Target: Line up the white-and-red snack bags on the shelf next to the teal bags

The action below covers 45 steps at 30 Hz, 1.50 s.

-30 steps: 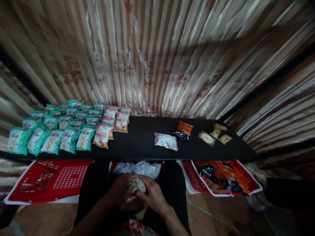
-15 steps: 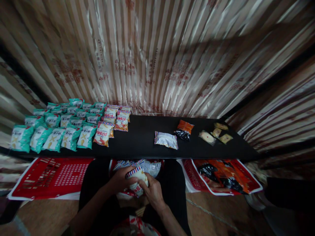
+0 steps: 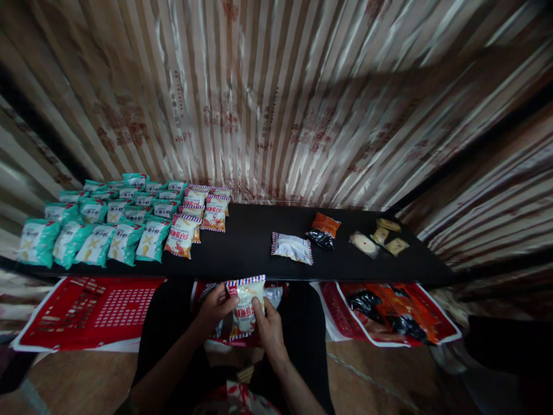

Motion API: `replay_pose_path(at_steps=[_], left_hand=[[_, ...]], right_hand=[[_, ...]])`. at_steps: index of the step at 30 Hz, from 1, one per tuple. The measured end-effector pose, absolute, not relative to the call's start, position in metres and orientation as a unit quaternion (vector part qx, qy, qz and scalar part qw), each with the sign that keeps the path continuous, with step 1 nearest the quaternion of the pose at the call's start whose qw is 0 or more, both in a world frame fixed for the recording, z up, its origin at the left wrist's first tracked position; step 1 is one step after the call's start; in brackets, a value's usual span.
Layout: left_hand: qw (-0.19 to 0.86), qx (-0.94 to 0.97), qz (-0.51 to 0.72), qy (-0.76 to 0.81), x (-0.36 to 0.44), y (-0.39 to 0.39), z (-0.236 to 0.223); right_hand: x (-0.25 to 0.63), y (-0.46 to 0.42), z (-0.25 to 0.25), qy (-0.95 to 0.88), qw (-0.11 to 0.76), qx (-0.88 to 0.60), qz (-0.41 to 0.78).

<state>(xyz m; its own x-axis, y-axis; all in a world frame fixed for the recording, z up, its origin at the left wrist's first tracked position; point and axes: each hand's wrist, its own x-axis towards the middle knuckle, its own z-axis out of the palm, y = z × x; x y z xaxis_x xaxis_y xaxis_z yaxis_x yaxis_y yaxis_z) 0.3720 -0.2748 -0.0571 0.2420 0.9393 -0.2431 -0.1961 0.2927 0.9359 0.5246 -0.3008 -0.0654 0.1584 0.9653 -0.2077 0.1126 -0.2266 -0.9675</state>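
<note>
Between my two hands is a white snack bag (image 3: 244,305) with red lettering and striped ends, its printed front facing up. My left hand (image 3: 215,307) pinches its left side near the upper corner. My right hand (image 3: 268,325) grips the right side, thumb across the front. Beneath them, between my knees, a red basket (image 3: 281,285) holds more bags, mostly hidden by my hands. Matching snack bags (image 3: 183,235) stand in a small group on the black table (image 3: 246,251), and one such bag (image 3: 292,248) lies apart, back side up.
Rows of teal-and-white snack bags (image 3: 95,243) fill the table's left end. An orange-and-black bag (image 3: 324,229), a round pale packet (image 3: 363,244) and several small tan packets (image 3: 396,245) lie to the right. Red baskets stand left (image 3: 123,308) and right (image 3: 341,311); the right one holds orange bags.
The snack bag has been raised and turned, so its printed front and striped top edge now show upright. Both hands have shifted to its two sides. Items on the table stay put.
</note>
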Motion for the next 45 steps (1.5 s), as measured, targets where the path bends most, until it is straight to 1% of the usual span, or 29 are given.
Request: replay_pose_path(at_steps=[5,14,17,21,26,31,34,38,42,45], left_hand=[[0.64,0.443,0.43,0.457,0.383,-0.275,-0.071],[0.603,0.447,0.443,0.49,0.384,-0.279,-0.078],[0.598,0.437,0.448,0.5,0.381,-0.278,-0.08],[0.598,0.43,0.468,0.489,0.374,-0.273,-0.078],[0.574,0.452,0.475,0.492,0.363,-0.259,-0.076],[0.547,0.477,0.474,0.498,0.354,-0.242,-0.082],[0.522,0.497,0.471,0.508,0.349,-0.231,-0.087],[0.482,0.521,0.463,0.531,0.344,-0.217,-0.088],[0.439,0.528,0.46,0.563,0.344,-0.202,-0.08],[0.378,0.534,0.462,0.599,0.346,-0.191,-0.076]], right_hand=[[0.524,-0.293,-0.064,-0.4,0.457,-0.616,0.502],[0.516,-0.28,-0.065,-0.385,0.471,-0.609,0.509],[0.511,-0.276,-0.066,-0.392,0.468,-0.617,0.497],[0.504,-0.27,-0.061,-0.404,0.466,-0.59,0.522],[0.497,-0.259,-0.052,-0.444,0.465,-0.567,0.515],[0.497,-0.244,-0.049,-0.482,0.452,-0.526,0.536],[0.495,-0.235,-0.047,-0.49,0.451,-0.498,0.555],[0.489,-0.221,-0.043,-0.473,0.462,-0.497,0.562],[0.482,-0.204,-0.043,-0.474,0.473,-0.509,0.542],[0.478,-0.19,-0.051,-0.484,0.476,-0.521,0.518]])
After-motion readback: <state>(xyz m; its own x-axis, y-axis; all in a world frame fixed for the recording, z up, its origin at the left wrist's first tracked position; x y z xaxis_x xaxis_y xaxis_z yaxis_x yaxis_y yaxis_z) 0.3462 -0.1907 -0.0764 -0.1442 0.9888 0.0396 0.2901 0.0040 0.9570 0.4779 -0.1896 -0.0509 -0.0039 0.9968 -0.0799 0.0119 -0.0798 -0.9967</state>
